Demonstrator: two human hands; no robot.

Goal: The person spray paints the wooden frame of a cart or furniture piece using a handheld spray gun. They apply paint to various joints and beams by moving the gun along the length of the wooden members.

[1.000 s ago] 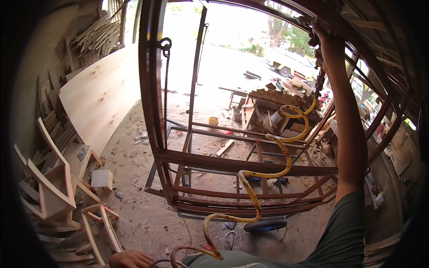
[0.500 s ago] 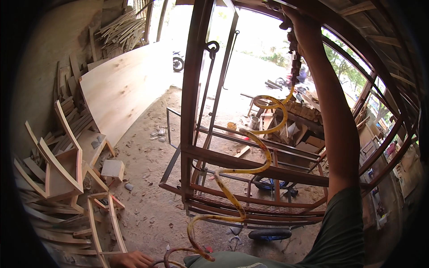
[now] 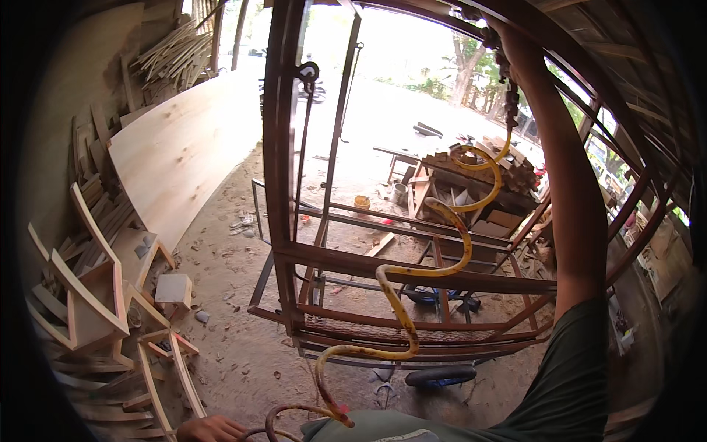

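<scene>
My right hand [image 3: 518,50] is raised high at the top, its fingers wrapped round a dark air tool mostly hidden by the hand and the frame. A dark, crusted metal fitting [image 3: 509,96] hangs below it, joined to a stained yellow coiled air hose [image 3: 401,313]. The hose drops in loose loops past my torso to the lower edge. There my left hand [image 3: 210,429] is low, its fingers bent at the brownish end of the hose. In front stands a red-brown metal frame [image 3: 280,184] with bars and hooks; my right arm reaches across its right part.
On the left lie curved wooden frames [image 3: 88,295], a pale block [image 3: 174,289] and a leaning plywood sheet [image 3: 180,162]. A wood stack [image 3: 508,169] and a yellow tub [image 3: 361,201] stand beyond the metal frame. A dark wheel [image 3: 440,376] is below it. The sandy floor [image 3: 221,353] is littered.
The view has swung right, so the metal frame and left-hand wood appear further left. My right hand stays raised on the tool; the hose loops have shifted right. My left hand stays low.
</scene>
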